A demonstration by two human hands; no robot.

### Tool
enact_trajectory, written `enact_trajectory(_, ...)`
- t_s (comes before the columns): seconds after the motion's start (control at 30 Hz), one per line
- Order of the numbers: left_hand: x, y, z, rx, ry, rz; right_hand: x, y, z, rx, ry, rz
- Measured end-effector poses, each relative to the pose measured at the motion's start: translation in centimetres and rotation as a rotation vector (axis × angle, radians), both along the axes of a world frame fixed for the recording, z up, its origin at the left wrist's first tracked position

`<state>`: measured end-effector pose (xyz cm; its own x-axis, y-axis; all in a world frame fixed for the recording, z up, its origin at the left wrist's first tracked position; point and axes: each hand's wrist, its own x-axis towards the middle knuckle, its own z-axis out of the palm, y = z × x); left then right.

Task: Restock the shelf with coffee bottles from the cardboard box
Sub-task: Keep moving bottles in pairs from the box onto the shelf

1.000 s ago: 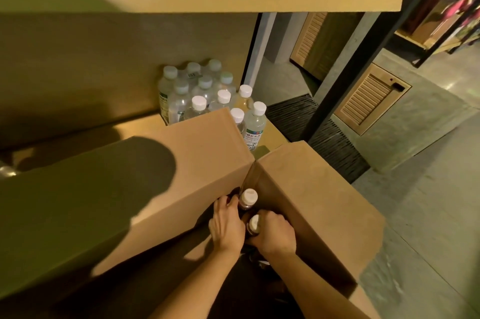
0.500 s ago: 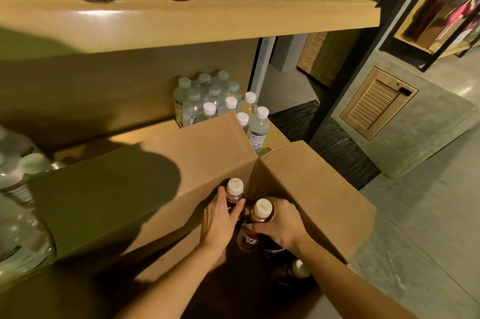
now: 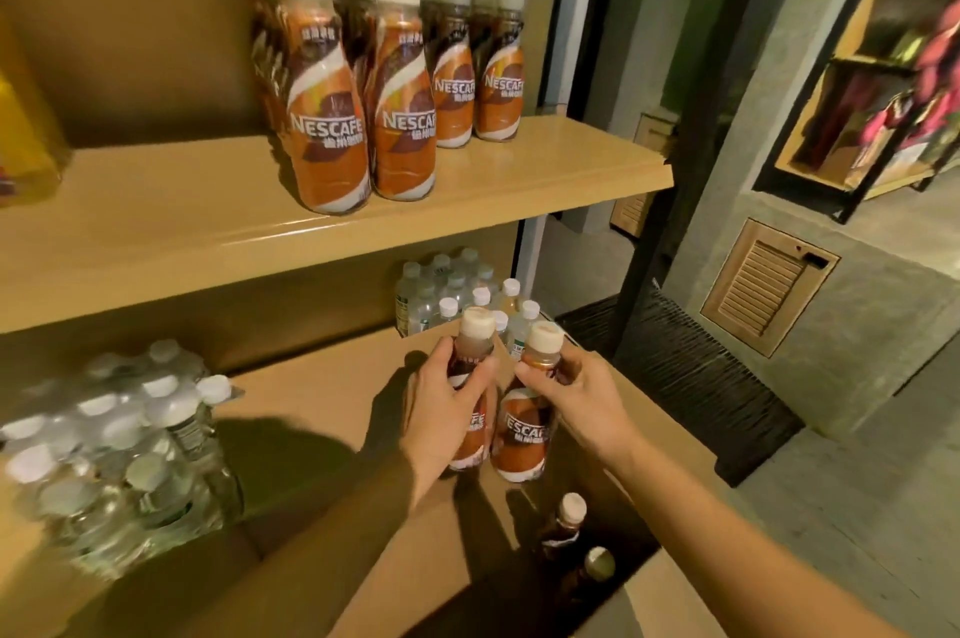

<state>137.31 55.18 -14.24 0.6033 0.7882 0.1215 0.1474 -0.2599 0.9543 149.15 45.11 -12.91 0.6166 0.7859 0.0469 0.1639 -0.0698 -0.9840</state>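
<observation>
Restocking at a midway stage, by judgement; Nescafé coffee bottles [image 3: 400, 117] already grouped on the upper shelf [image 3: 182, 221] at 12 o'clock, bare board toward 9 o'clock; left hand [image 3: 441, 408] wrapped round the left bottle [image 3: 470, 447], right hand [image 3: 576, 398] grasping the neck of the right bottle [image 3: 522, 434], both raised above the cardboard box [image 3: 322, 393] at 6 o'clock; at least two capped bottles [image 3: 566, 520] yet to unload at 5 o'clock.

A shop — wooden shelf [image 3: 332, 200] stocked with coffee bottles [image 3: 363, 86].
</observation>
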Motion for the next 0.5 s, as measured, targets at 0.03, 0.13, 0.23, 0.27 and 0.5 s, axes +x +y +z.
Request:
enact_trajectory(0.03, -0.4, -0.4, 1.5, -0.008, -0.029, -0.019, -0.1, -0.1, 1.2, 0.036, 0.004, 0.011)
enact_trajectory(0.13, -0.9, -1.2, 5.2, 0.035, -0.080, -0.039, -0.1, -0.2, 4.7, 0.125, -0.008, 0.067)
enact_trajectory(0.23, -0.8, -1.4, 8.6, 0.119, -0.097, -0.009, 0.5, -0.3, 8.0, 0.192, -0.053, 0.102)
enact_trajectory(0.27, -0.6, -1.4, 9.8, 0.137, -0.104, 0.006, 0.8, -0.3, 9.0, 0.216, -0.064, 0.106)
enact_trajectory(0.5, 1.4, -0.9, 17.4, 0.191, -0.231, 0.043, 4.0, 1.4, 16.0, 0.376, -0.030, 0.140)
